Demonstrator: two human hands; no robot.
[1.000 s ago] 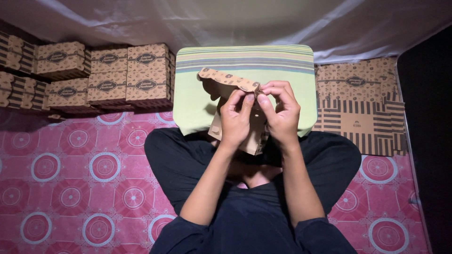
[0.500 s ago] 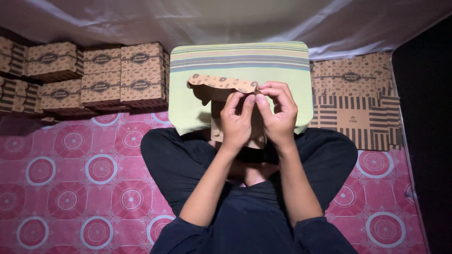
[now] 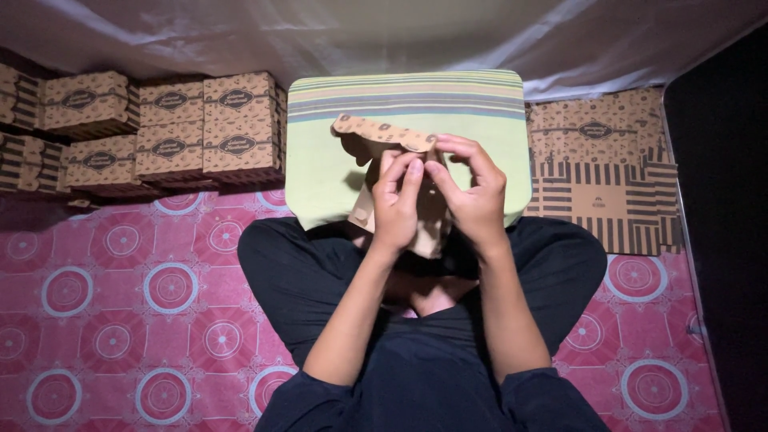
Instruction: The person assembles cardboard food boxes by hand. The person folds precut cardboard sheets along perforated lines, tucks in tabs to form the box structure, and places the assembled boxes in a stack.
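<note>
Item: one part-folded cardboard box blank (image 3: 382, 136), brown with a printed pattern and a scalloped top flap, held up over the person's lap and in front of a pale green striped cushion (image 3: 320, 160). Left hand (image 3: 396, 204): fingers curled and closed against the near face of the blank, fingertips pressing at its upper middle just below the scalloped flap. Right hand (image 3: 474, 196): also closed on the blank, fingers bent over its upper right edge, thumb set beside the left fingertips; the two hands touch or nearly touch at the centre. The lower part of the blank shows between and beneath the wrists; its far side is hidden by the hands. Holder: a seated person, legs crossed, in dark trousers (image 3: 304, 272) and dark sleeves pushed up the forearms. Floor covering: a pink mat (image 3: 120, 304) patterned with circular medallions. To the person's left, against the back of the space: assembled boxes (image 3: 168, 132) of the same brown printed card, stacked in rows and two tiers, touching one another. To the person's right, just beside the cushion: a pile of flat unfolded blanks (image 3: 600, 176), part patterned, part striped, lying on the mat. Behind everything: a pale draped sheet (image 3: 360, 36). The far right edge is in darkness.
</note>
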